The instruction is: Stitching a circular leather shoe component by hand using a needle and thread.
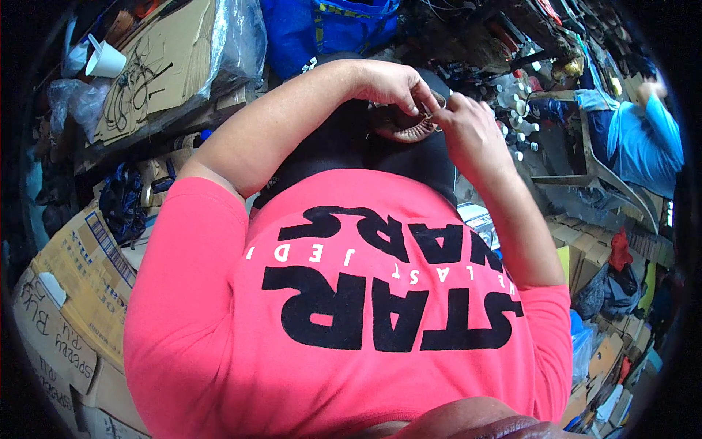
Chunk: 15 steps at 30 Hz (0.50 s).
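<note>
A brown leather piece with a pleated, stitched edge, which looks like a moccasin-type shoe [406, 133], rests on my dark-clothed lap. My left hand [395, 86] reaches over it from the left, thumb and fingers closed at its upper edge. From the right comes my right hand [474, 132], its fingertips pinched together close to the left fingertips at the shoe's right side. A thin pale strand seems to show between the fingertips, too small to name. The far part of the shoe is hidden by my hands.
Flat cardboard [157, 80] with dark cords and a white cup [107, 58] lie to the left. A blue bag [329, 33] stands ahead. Several white bottles [515, 110] are on the right, near a bench frame [585, 178] and another person in blue [636, 139]. Cardboard boxes [88, 271] stand at lower left.
</note>
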### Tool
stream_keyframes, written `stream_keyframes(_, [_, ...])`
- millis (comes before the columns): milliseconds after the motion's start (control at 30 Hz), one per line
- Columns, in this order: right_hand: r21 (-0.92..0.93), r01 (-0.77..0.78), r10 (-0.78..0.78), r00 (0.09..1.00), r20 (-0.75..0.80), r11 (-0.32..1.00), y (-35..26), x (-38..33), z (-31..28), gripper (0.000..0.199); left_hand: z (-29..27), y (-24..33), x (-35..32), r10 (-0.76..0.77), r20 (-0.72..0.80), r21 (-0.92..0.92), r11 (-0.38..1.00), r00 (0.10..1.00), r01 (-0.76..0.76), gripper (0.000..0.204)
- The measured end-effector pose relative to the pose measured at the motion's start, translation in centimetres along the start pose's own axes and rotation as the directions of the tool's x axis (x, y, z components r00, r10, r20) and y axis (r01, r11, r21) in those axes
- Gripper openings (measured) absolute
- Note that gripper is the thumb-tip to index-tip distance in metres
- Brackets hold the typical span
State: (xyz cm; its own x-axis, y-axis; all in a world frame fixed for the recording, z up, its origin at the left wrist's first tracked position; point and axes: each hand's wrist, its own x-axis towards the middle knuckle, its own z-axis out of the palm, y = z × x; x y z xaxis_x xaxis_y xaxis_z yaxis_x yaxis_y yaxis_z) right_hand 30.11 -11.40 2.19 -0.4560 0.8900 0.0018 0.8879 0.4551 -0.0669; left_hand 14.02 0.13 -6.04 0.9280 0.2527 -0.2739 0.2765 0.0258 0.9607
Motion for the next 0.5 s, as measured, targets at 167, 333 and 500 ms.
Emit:
stream_keyframes(167, [0.346, -0.019, -0.014, 0.996, 0.093, 0.938, 3.2, 1.8, 2.2, 0.012, -0.4, 1.3, 1.0, 0.001, -0.043, 0.156, 0.988, 0.999, 0.006, 0.033])
stream_keyframes(333, [0.86, -0.391, 0.257, 0.913, 0.317, 0.327, 5.8, 0.1, 3.8, 0.015, 1.1, 0.2, -1.0, 0.342, -0.504, 0.563, 0.826, 0.793, 0.002, 0.04])
stream_keyframes(500, [0.647, -0.183, 0.183, 0.981, 0.069, 0.74, 4.8, -1.8, 4.9, 0.032, 2.3, 0.7, -6.4, 0.179, -0.463, 0.595, 0.788, 0.868, 0.155, 0.047])
